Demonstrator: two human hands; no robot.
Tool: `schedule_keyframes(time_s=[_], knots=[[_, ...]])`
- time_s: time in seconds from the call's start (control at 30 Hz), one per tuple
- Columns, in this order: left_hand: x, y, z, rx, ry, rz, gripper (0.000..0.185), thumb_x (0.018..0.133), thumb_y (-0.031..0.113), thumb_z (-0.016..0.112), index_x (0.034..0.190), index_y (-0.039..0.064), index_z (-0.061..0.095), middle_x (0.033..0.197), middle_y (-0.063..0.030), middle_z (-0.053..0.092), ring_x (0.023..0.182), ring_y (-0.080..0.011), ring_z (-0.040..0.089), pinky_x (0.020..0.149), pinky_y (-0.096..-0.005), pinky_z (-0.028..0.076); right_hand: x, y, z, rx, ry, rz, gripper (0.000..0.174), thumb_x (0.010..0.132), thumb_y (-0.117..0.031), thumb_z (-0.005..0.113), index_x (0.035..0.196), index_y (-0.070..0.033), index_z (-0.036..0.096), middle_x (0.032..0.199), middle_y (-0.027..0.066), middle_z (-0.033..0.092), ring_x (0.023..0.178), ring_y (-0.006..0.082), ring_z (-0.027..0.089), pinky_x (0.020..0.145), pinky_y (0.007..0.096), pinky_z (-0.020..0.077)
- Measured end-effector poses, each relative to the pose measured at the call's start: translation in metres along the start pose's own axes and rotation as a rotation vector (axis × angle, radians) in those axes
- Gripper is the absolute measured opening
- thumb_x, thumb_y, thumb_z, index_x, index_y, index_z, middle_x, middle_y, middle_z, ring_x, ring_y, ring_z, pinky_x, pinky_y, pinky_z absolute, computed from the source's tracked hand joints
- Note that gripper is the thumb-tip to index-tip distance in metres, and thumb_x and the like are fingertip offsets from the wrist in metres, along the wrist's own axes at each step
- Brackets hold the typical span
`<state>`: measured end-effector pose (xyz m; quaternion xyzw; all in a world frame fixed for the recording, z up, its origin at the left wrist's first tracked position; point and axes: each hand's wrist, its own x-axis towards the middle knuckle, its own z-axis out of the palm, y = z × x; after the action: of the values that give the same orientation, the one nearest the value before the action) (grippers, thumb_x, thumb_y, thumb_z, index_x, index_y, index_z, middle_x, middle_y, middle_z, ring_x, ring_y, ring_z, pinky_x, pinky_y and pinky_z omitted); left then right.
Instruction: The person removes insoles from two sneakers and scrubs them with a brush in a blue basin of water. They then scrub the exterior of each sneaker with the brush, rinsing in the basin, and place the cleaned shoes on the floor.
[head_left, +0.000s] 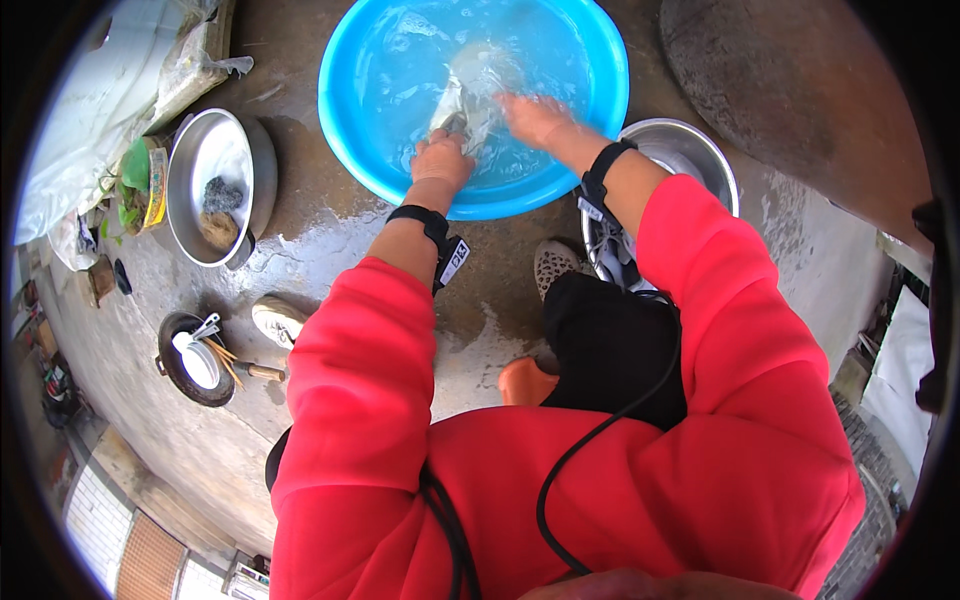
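A large blue plastic basin (341, 142) of cloudy water stands before me. My left hand (442, 161) grips the near end of a white and grey item (452, 105), which looks like a shoe; its far part is blurred under the water. My right hand (536, 120) is at the water to the right of that item, apart from my left hand. Its fingers are blurred by motion and splashes, so whether they hold anything is unclear. Both wrists wear black straps with small printed tags.
A metal pot (180, 187) with a steel-wool scourer (223, 195) and a brown scrubber (220, 229) stands left. Right, a steel basin (724, 161) holds laced shoes (611, 244). A wok (169, 349) holds a white bowl (201, 366) and chopsticks. A black cable (551, 487) crosses my lap.
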<state>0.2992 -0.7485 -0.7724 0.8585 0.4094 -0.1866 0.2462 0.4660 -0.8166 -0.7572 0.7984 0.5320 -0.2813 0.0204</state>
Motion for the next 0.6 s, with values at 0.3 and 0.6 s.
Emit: schedule_keyframes(time_s=[0.3,0.6], knots=[[-0.007,-0.022,-0.01,-0.284,0.233,0.134,0.032,0.079,0.023,0.064,0.102,0.002,0.065,0.108,-0.0181,0.06,0.1,-0.0359,0.058,0.089,-0.042,0.047,-0.006,-0.013,-0.014,-0.104,-0.025,-0.137,0.047,0.09,-0.022,0.043,0.136,-0.031,0.043,0.089,0.0111,0.067,0.083,0.0305,0.066,0.068,0.0454,0.0522],[-0.026,-0.011,-0.03,-0.196,0.252,0.138,0.032,0.078,0.022,0.064,0.1,0.0,0.064,0.104,-0.02,0.06,0.092,-0.0378,0.06,0.081,-0.0438,0.049,-0.021,-0.027,-0.001,0.141,-0.029,-0.116,0.04,0.096,-0.027,0.036,0.135,-0.028,0.047,0.094,0.0102,0.068,0.084,0.0276,0.066,0.076,0.0417,0.0532]])
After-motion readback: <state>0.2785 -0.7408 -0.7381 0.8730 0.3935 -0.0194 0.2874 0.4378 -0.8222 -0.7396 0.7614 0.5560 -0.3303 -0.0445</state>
